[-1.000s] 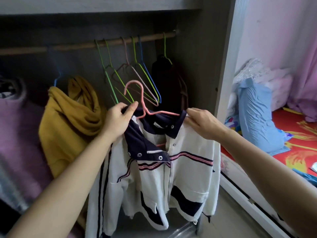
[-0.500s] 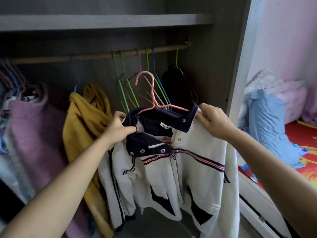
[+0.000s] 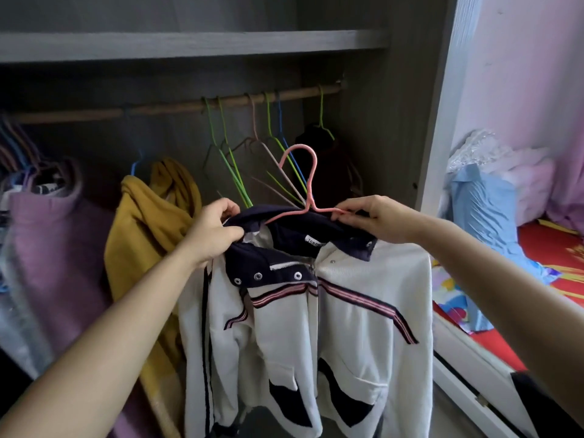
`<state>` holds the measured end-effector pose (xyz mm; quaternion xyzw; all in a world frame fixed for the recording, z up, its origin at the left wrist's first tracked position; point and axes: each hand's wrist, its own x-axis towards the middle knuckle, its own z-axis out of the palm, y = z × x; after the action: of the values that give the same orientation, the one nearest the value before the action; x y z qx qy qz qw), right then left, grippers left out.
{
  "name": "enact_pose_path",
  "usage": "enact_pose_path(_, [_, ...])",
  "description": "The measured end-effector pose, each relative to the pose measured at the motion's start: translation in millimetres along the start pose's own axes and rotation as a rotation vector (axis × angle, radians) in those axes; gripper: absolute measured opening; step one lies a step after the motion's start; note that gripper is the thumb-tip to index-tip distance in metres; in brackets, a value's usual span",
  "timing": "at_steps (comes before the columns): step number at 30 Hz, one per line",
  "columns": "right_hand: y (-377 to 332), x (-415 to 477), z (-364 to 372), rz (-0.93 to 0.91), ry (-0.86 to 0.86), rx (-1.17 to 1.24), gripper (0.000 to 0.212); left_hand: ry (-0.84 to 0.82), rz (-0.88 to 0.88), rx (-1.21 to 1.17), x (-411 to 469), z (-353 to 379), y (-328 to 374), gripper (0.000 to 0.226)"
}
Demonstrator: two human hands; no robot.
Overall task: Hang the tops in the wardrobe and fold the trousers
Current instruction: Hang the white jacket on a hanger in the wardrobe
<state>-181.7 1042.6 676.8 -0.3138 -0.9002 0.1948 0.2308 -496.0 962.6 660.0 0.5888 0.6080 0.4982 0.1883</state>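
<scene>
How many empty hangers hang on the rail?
5, bunched on the rail: left green hanger, second green hanger, pale pink hanger, third green hanger, blue hanger; more may hide.

Neck label (image 3: 313, 241) inside the jacket (image 3: 363, 311) I hold: letters possibly "TOBE", remainder hidden. No other text is legible.

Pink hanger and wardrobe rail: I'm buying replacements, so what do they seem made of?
Pink hanger: thin wire, probably metal under a matte pink coating, judging by its slim bent hook. Wardrobe rail: apparently bare wood, round, tan and dull.
</scene>
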Motion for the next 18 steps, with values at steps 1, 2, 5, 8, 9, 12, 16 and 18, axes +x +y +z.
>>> enact_pose_path(1, [-2.4,-0.8,-3.7,-0.005,-0.012,-0.022,0.019,-0.002,0.028,0.053,1.4,-9.4,0.0,0.023])
enact_pose_path(2, [-6.3,-0.5,-6.0,-0.012,-0.023,-0.047,0.02,0.027,0.049,0.099,3.0,-18.4,-0.8,0.021])
enact_pose_path(5, [-23.7,6.1,-2.7,0.001,-0.038,0.026,0.013,0.144,0.096,0.25,5.8,-35.5,-8.0,0.02])
enact_pose_path(8, [-47.6,10.1,8.9,0.103,-0.098,0.364,0.014,0.08,0.047,0.266,4.0,-37.4,-18.7,0.027])
enact_pose_path(9, [-55.3,9.8,13.6,0.126,-0.159,0.489,0.013,0.046,0.019,0.242,2.1,-36.5,-21.6,0.028])
enact_pose_path(12, [-73.2,8.1,33.0,0.186,-0.303,0.765,0.011,-0.048,-0.029,0.163,-1.6,-34.9,-29.4,0.032])
enact_pose_path(16, [-89.6,23.2,41.9,0.203,-0.154,0.819,0.032,-0.254,-0.035,0.236,5.9,-50.6,-39.7,0.017])
enact_pose_path(18, [-92.8,32.6,44.4,0.221,-0.071,0.833,0.012,-0.27,0.042,0.514,15.8,-66.4,-48.7,0.034])
